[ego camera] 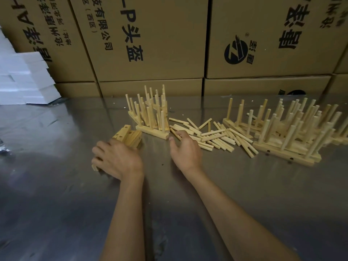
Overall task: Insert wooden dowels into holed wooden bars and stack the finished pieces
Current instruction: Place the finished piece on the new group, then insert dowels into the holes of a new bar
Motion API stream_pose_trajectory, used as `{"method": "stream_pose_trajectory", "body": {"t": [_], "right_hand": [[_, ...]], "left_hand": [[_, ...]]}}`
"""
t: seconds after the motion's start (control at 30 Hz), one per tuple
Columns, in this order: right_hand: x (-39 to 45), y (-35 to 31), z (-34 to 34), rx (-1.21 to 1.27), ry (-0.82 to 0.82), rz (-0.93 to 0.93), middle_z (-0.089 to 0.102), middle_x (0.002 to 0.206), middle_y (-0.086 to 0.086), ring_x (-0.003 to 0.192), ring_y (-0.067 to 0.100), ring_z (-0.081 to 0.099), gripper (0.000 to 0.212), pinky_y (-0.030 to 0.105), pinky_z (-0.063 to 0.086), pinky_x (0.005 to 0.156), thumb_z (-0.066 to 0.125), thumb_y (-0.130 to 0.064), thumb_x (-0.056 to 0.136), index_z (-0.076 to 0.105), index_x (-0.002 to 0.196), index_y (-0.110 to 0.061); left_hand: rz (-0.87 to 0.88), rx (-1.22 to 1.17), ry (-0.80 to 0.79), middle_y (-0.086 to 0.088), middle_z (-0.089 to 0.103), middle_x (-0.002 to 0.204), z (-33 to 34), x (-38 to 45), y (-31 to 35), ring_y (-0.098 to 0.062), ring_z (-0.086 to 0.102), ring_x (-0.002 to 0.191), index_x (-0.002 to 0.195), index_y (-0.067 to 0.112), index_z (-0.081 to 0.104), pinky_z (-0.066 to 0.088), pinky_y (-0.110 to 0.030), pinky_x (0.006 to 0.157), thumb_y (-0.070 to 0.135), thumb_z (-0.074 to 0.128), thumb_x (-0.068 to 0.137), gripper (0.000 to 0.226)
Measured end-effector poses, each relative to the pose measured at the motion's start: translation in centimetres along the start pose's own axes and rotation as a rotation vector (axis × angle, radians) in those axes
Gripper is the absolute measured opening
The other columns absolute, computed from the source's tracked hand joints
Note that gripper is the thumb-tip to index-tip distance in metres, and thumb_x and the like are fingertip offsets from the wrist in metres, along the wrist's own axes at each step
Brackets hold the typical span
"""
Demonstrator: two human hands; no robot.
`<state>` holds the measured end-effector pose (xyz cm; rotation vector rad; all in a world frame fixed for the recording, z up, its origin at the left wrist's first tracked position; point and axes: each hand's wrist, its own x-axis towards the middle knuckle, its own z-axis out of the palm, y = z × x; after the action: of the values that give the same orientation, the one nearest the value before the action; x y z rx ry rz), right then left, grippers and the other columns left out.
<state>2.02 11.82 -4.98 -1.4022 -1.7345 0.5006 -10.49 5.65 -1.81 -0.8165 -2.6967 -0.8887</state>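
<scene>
- The left hand (116, 160) lies palm down on the metal table (244, 185), fingers curled over a wooden bar (95, 167) whose end pokes out beneath them; it grips that bar.
- Just beyond the left hand lies a small heap of holed bars (128, 136), the top one tilted, with round holes showing.
- The right hand (185, 150) is at the near edge of a pile of loose dowels (216, 137), thumb spread out to the left. The fingertips are hidden behind the hand, so I cannot tell whether they pinch a dowel.
- Between the two hands, further back, stands a stack of finished pieces (150, 113), dowels pointing up.
- A larger stack of finished pieces (286, 132) sits to the right of the loose dowels.
- Cardboard boxes (150, 44) with printed text line the back of the table; white foam blocks (24, 80) sit at the far left.
</scene>
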Motion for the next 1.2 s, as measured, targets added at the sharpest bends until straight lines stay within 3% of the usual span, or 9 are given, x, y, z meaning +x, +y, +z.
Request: {"method": "stream_pose_trajectory", "body": {"t": [0.13, 0.33, 0.43, 0.53, 0.73, 0.9, 1.0, 1.13, 1.2], "right_hand": [[-1.4, 1.0, -2.8, 0.563, -0.115, 0.238, 0.063, 0.062, -0.016, 0.053, 0.002, 0.055, 0.014, 0.018, 0.045, 0.053, 0.056, -0.023, 0.096, 0.069, 0.101, -0.024], [-3.4, 2.8, -7.3, 1.007, -0.22, 0.377, 0.057, 0.066, 0.004, 0.053, 0.012, 0.051, 0.023, 0.023, 0.039, 0.052, 0.065, -0.03, 0.093, 0.071, 0.106, -0.012], [-4.5, 3.8, -9.2, 0.952, -0.059, 0.22, 0.063, 0.066, -0.005, 0.059, 0.008, 0.056, 0.024, 0.021, 0.044, 0.055, 0.071, -0.042, 0.083, 0.073, 0.096, -0.023], [-4.1, 5.0, -11.0, 0.779, 0.122, 0.158, 0.066, 0.07, -0.01, 0.065, 0.003, 0.056, 0.009, 0.021, 0.044, 0.064, 0.067, -0.024, 0.093, 0.072, 0.086, -0.02], [-3.3, 5.2, -11.6, 0.657, 0.009, 0.312, 0.056, 0.053, -0.004, 0.049, 0.009, 0.049, 0.032, 0.019, 0.039, 0.046, 0.053, -0.02, 0.097, 0.066, 0.069, -0.011], [-3.7, 4.3, -11.5, 0.574, -0.192, 0.24, 0.055, 0.052, -0.009, 0.05, 0.007, 0.053, 0.041, 0.015, 0.038, 0.042, 0.047, -0.024, 0.097, 0.064, 0.06, -0.024], [-4.0, 4.0, -10.5, 0.475, -0.336, 0.058, 0.061, 0.059, -0.018, 0.06, -0.001, 0.057, 0.042, 0.011, 0.043, 0.054, 0.052, -0.02, 0.096, 0.067, 0.06, -0.035], [-3.3, 5.4, -9.8, -0.009, 0.063, -0.159, 0.069, 0.102, -0.006, 0.101, 0.015, 0.059, 0.019, 0.029, 0.045, 0.088, 0.056, -0.016, 0.092, 0.072, 0.103, -0.017], [-3.2, 6.2, -9.9, -0.263, 0.029, -0.237, 0.06, 0.128, -0.005, 0.125, 0.018, 0.045, 0.035, 0.036, 0.034, 0.101, 0.05, -0.017, 0.094, 0.061, 0.127, -0.019]], "left_hand": [[0.122, -0.181, 0.078, -0.023, 0.049, 0.123, -0.7, -1.2, 1.0, -0.039, 0.041, 0.116, 0.12, -0.001, 0.054, 0.031, -0.047, 0.097, 0.013, 0.058, 0.093, 0.031], [0.583, -0.599, -0.01, -0.012, 0.052, 0.117, -1.0, -6.7, 4.4, -0.022, 0.039, 0.11, 0.123, 0.004, 0.055, 0.028, -0.028, 0.093, 0.004, 0.053, 0.095, 0.029], [0.852, -0.642, -0.238, 0.0, 0.052, 0.116, -0.4, -9.5, 5.2, -0.009, 0.035, 0.107, 0.121, 0.011, 0.053, 0.035, -0.028, 0.096, 0.006, 0.053, 0.096, 0.025], [0.945, -0.653, -0.437, 0.005, 0.051, 0.118, 0.6, -10.7, 5.5, -0.009, 0.041, 0.112, 0.121, 0.015, 0.053, 0.039, -0.027, 0.095, 0.015, 0.056, 0.098, 0.023], [0.493, -0.983, -0.88, 0.005, 0.064, 0.094, 1.0, -11.2, 6.4, 0.005, 0.06, 0.077, 0.1, 0.025, 0.059, 0.047, -0.014, 0.068, 0.027, 0.077, 0.081, 0.026], [0.022, -1.262, -1.237, -0.005, 0.076, 0.09, 1.0, -10.1, 6.9, -0.015, 0.073, 0.082, 0.107, 0.015, 0.07, 0.058, -0.029, 0.073, 0.047, 0.047, 0.1, 0.04], [-0.129, -1.276, -1.256, -0.01, 0.073, 0.095, 1.4, -9.8, 6.6, -0.024, 0.07, 0.091, 0.101, 0.011, 0.069, 0.056, -0.034, 0.078, 0.056, 0.043, 0.1, 0.052], [-0.304, -1.3, -1.063, -0.008, 0.06, 0.07, 1.4, -8.8, 6.9, -0.021, 0.059, 0.063, 0.078, 0.012, 0.052, 0.05, -0.031, 0.063, 0.046, 0.044, 0.103, 0.043], [-0.367, -1.276, -1.006, -0.003, 0.05, 0.062, 1.4, -8.0, 6.6, -0.016, 0.048, 0.054, 0.074, 0.015, 0.048, 0.041, -0.028, 0.053, 0.045, 0.043, 0.103, 0.042]]}}
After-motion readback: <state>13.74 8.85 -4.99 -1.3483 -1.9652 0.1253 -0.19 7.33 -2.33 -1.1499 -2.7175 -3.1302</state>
